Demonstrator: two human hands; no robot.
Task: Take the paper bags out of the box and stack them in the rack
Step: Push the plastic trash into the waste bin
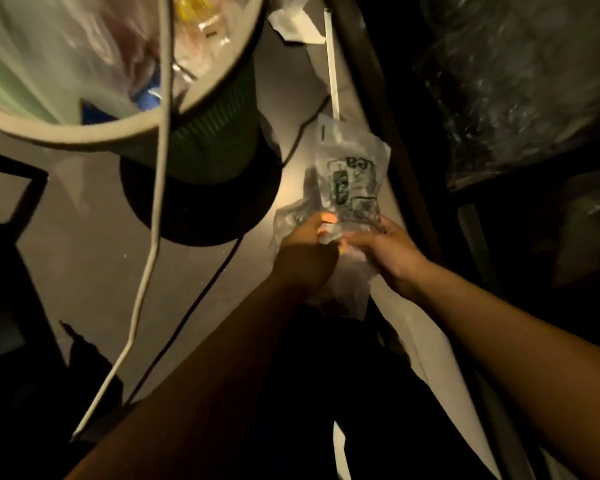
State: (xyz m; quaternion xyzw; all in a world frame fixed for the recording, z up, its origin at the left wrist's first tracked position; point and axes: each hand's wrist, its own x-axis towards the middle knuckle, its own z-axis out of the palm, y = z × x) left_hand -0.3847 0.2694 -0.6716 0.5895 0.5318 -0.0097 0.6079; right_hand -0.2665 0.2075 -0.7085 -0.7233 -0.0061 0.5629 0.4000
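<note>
A crinkled translucent bag with dark green print and a cut-out handle slot at its top is held up over the floor in the middle of the view. My left hand grips its lower left part, fingers curled into the material. My right hand pinches its lower right edge. More pale bag material bunches beneath both hands. The scene is dim; no box or rack can be made out clearly.
A round bin with a pale rim and a dark ribbed body stands at the upper left, full of plastic wrappers. A white cable and a black cable run across the grey floor. Dark shelving with wrapped goods is at the right.
</note>
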